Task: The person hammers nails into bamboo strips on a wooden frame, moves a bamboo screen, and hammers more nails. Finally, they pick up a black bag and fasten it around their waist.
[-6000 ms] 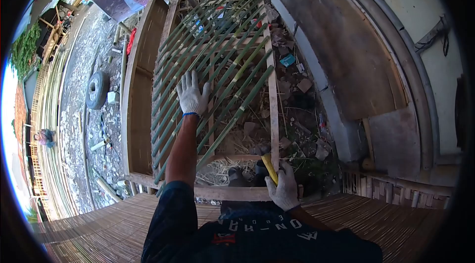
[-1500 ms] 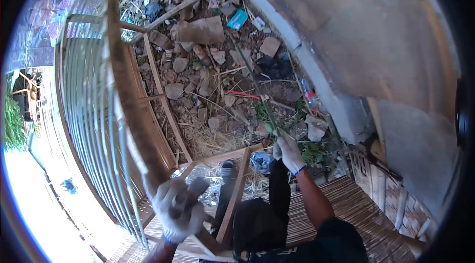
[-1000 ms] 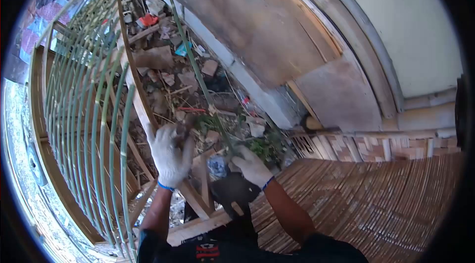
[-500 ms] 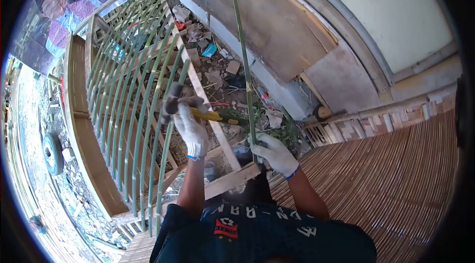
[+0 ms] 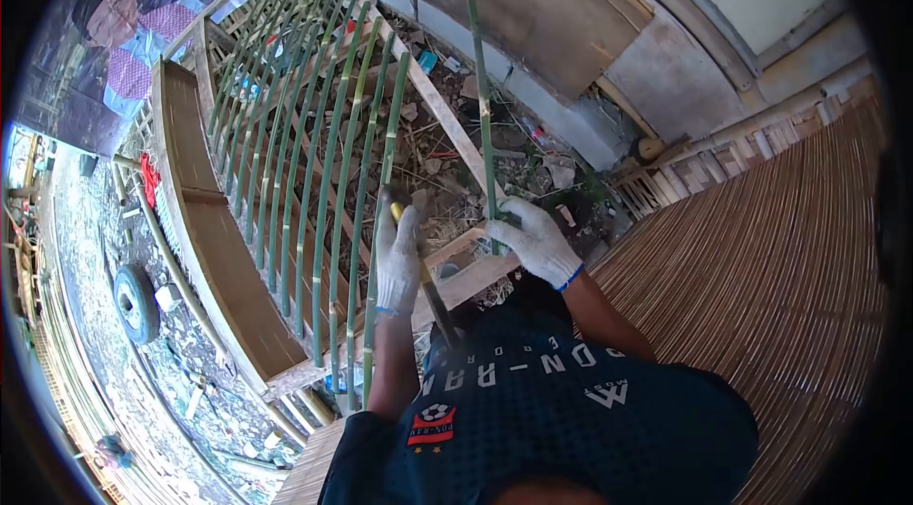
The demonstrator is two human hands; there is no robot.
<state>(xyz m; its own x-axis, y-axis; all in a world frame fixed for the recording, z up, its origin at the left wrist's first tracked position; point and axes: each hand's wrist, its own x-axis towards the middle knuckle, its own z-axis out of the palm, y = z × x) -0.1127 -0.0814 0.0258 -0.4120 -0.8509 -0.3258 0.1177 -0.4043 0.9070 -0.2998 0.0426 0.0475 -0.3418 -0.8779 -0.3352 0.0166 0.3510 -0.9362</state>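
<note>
Now swung handle-end toward me, the hammer fills my left grip while my right grip clasps a bamboo strip.

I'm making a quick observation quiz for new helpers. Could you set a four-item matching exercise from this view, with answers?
1. Hammer
2. Single bamboo strip
3. Tyre
4. Shirt

A. On the ground, left of view
B. Dark, with white lettering
C. In the right hand
D. In the left hand

Pairs: 1-D, 2-C, 3-A, 4-B
</note>
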